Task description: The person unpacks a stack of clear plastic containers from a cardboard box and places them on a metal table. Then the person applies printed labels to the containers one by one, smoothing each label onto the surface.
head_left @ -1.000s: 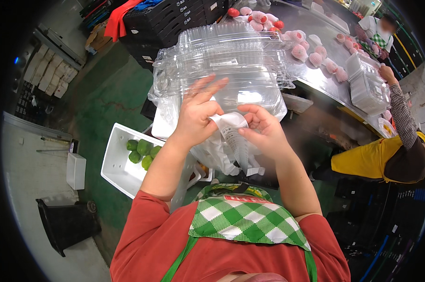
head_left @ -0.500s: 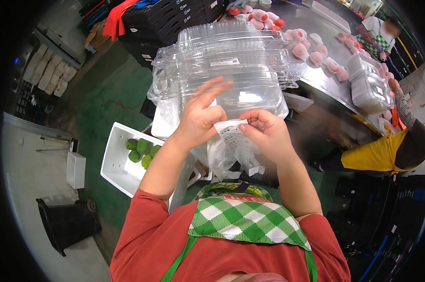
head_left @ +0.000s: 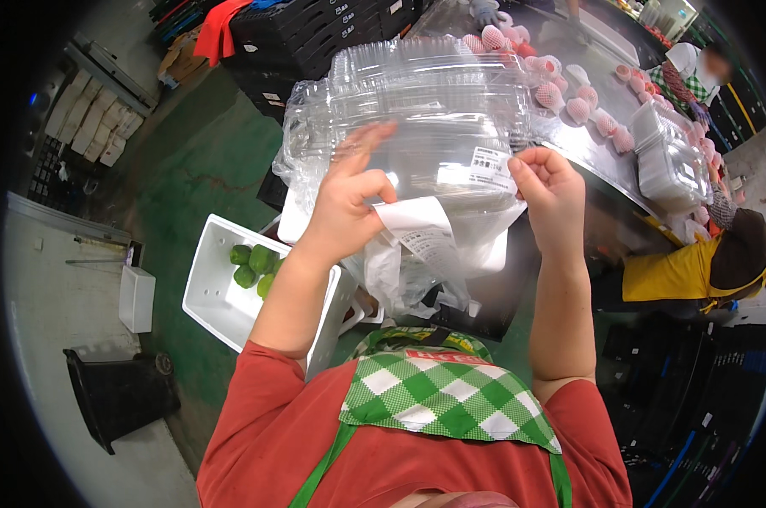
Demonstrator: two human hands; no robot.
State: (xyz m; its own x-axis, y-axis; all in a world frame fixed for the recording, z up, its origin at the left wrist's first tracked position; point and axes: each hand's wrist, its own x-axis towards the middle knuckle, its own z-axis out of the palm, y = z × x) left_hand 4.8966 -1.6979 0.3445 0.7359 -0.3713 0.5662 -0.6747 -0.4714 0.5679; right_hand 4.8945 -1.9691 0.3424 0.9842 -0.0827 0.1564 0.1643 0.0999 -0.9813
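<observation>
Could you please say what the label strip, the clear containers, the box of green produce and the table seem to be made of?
Label strip: probably thin paper, matte white; it curls and carries print. Containers: clear, glossy plastic, see-through with bright glints. Box: probably foam, matte white with thick walls. Table: seemingly steel, grey with a metallic sheen.

Produce-packing room; metal table [head_left: 603,88], foam-netted fruit [head_left: 577,111], black crates [head_left: 294,38], stacked clear plastic boxes [head_left: 429,76]
</observation>
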